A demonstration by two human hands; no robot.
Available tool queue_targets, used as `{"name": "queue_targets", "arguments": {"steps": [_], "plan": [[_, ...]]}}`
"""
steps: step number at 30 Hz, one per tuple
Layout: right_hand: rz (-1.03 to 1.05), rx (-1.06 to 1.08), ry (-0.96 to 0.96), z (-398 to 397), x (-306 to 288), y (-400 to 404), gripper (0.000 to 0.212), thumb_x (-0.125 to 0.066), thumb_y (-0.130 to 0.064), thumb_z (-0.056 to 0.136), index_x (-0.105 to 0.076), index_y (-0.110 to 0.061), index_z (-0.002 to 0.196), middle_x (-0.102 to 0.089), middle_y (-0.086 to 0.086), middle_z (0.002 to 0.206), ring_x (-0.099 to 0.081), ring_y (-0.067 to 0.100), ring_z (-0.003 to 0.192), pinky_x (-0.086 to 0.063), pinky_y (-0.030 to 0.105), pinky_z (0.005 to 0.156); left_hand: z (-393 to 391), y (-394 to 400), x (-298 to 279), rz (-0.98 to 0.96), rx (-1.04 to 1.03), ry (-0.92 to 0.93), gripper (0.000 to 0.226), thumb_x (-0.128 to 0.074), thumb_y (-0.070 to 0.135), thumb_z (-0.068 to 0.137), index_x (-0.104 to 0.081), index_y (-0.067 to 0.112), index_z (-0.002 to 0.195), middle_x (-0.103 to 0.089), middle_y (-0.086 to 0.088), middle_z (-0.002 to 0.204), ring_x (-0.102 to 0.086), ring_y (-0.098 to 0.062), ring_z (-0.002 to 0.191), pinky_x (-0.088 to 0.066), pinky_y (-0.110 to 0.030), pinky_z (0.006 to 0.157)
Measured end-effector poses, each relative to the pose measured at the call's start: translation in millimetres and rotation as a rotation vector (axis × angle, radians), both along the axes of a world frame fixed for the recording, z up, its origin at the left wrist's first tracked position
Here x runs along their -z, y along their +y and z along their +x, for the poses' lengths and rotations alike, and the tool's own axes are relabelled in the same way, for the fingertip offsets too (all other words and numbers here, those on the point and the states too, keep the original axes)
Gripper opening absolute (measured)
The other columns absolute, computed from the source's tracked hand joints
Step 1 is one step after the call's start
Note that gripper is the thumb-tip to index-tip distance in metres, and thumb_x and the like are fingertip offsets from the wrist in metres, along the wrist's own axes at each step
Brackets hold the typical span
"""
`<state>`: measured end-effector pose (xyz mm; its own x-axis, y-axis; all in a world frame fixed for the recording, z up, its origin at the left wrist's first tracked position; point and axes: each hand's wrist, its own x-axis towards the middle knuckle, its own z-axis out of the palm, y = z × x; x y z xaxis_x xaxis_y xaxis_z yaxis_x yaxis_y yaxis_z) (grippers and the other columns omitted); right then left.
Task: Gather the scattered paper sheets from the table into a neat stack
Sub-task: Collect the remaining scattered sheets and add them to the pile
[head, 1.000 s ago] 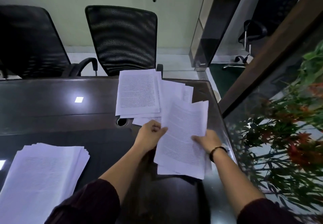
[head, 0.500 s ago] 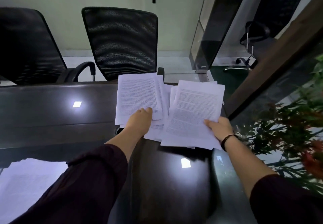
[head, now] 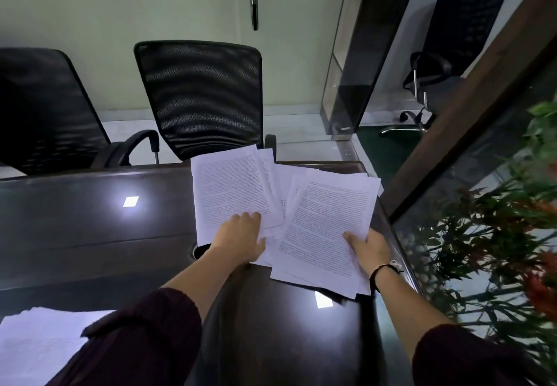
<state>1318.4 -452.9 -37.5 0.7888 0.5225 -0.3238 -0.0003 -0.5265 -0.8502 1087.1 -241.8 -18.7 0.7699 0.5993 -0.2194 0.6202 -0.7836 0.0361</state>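
At seven o'clock a paper stack (head: 36, 346) lies on the dark tabletop (head: 90, 235). The right hand (head: 369, 248) grips a sheaf (head: 325, 229); the left hand (head: 239, 239) presses flat, fingers straight, on scattered sheets (head: 229, 189) toward twelve, before a chair (head: 202, 96).

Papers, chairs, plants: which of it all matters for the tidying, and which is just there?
Part of the job: the loose sheets under the left hand; the bundle held by the right hand; the pile at lower left.

Just there: mesh chairs; plant.
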Motion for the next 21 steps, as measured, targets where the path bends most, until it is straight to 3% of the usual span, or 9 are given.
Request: {"name": "queue_targets", "arguments": {"steps": [4, 8, 10, 13, 17, 21], "plan": [[-0.01, -0.032, -0.025, 1.4, -0.1, -0.3, 0.026, -0.073, -0.026, 0.094, -0.073, -0.011, 0.115, -0.073, 0.0, 0.102, -0.065, 0.018, 0.091, -0.044, 0.026, 0.077, 11.4, 3.0, -8.0, 0.067, 0.096, 0.124, 0.043, -0.056, 0.037, 0.096, -0.049, 0.009, 0.129, -0.062, -0.013, 0.117, -0.064, -0.033, 0.104, -0.042, -0.036, 0.073], [-0.013, -0.044, -0.043, 2.0, 2.2, -1.1, 0.027, -0.072, -0.027, 0.094, -0.074, -0.011, 0.115, -0.073, -0.001, 0.104, -0.066, 0.02, 0.093, -0.045, 0.027, 0.079, 14.2, 12.2, -5.5, 0.115, 0.12, 0.214, 0.035, -0.055, 0.007, 0.099, -0.049, 0.007, 0.133, -0.066, -0.014, 0.12, -0.067, -0.033, 0.108, -0.048, -0.038, 0.078], [-0.008, -0.041, -0.04, 2.2, 4.1, -1.5, 0.028, -0.072, -0.028, 0.094, -0.074, -0.012, 0.116, -0.075, 0.0, 0.107, -0.068, 0.022, 0.098, -0.047, 0.029, 0.083, 16.8, 13.0, -2.8, 0.105, 0.115, 0.224, 0.034, -0.055, 0.001, 0.098, -0.051, 0.006, 0.131, -0.068, -0.014, 0.117, -0.068, -0.034, 0.106, -0.047, -0.039, 0.076], [0.005, -0.039, -0.036, 1.0, 3.2, -1.3, 0.028, -0.072, -0.028, 0.094, -0.073, -0.013, 0.118, -0.074, -0.001, 0.106, -0.067, 0.021, 0.097, -0.046, 0.028, 0.084, 22.7, 14.8, -2.6, 0.105, 0.088, 0.21, 0.026, -0.053, 0.007, 0.1, -0.054, 0.008, 0.126, -0.069, -0.011, 0.114, -0.068, -0.032, 0.104, -0.049, -0.038, 0.077], [-0.003, -0.042, -0.036, 0.2, 0.9, -4.6, 0.029, -0.071, -0.028, 0.095, -0.071, -0.013, 0.12, -0.071, -0.003, 0.104, -0.065, 0.019, 0.096, -0.045, 0.027, 0.083, 30.4, 5.1, -9.9, 0.075, 0.05, 0.185, 0.033, -0.054, 0.033, 0.098, -0.06, 0.01, 0.12, -0.067, -0.009, 0.111, -0.067, -0.032, 0.102, -0.05, -0.037, 0.078], [-0.007, -0.05, -0.036, -1.1, 0.8, -6.2, 0.031, -0.071, -0.029, 0.095, -0.071, -0.013, 0.122, -0.072, -0.002, 0.105, -0.067, 0.022, 0.1, -0.046, 0.028, 0.084, 30.7, 5.4, -7.3, 0.099, 0.063, 0.224, 0.028, -0.054, 0.015, 0.099, -0.061, 0.009, 0.125, -0.068, -0.01, 0.116, -0.068, -0.032, 0.107, -0.054, -0.038, 0.085]]}}
